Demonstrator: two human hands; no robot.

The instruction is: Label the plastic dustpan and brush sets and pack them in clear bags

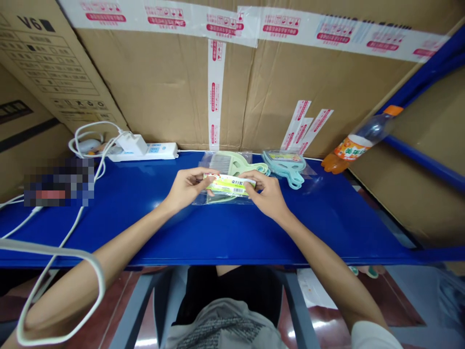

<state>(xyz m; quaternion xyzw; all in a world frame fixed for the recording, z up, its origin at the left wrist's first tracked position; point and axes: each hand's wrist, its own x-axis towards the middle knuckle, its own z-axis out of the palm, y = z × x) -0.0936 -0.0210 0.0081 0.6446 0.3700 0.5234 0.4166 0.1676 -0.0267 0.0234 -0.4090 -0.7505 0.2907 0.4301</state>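
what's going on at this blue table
A person seated at the blue table holds a clear plastic packet with a green-and-yellow label between both hands: the left hand at its left end, the right hand at its right. The packet holds a pale green brush and dustpan set. A second packet with light blue pieces lies just behind, beside an orange drink bottle. A white power strip sits at the back left.

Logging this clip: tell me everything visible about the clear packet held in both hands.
The clear plastic packet has a yellow-green printed label card with a barcode across its front. Inside lies a pale green plastic piece; its shape is unclear. It lies nearly flat, low over the blue table. The left hand pinches its left end, the right hand its right end. A similar green brush set lies just behind.
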